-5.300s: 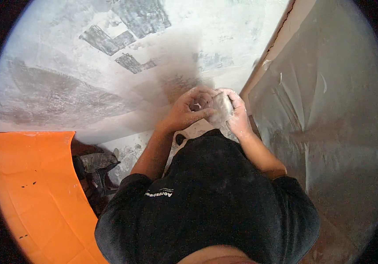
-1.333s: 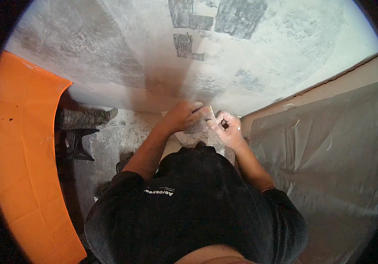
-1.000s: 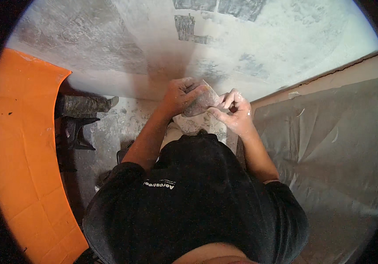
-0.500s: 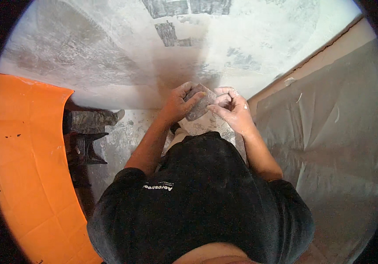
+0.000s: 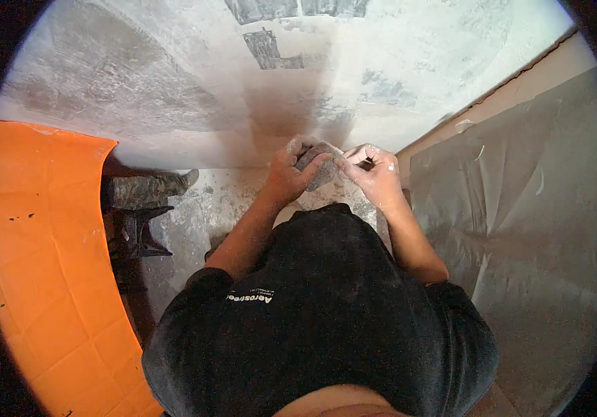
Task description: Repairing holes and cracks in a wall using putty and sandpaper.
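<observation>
Dusty grey pad [image 5: 323,176] just above frame centre; left hand [image 5: 288,174] — grip clasping it, thumb across its face; right hand [image 5: 380,182] at its right edge, cannot tell whether pinching; orange sheet [image 5: 48,243] lower left.

The pad [image 5: 323,178] is in the left grip [image 5: 290,174], wall [image 5: 409,62] beyond, sheet [image 5: 55,264] left, covering [image 5: 542,222] right.

Creased orange sheet [image 5: 48,257] at left, wrinkled grey sheet [image 5: 549,229] at right.
</observation>
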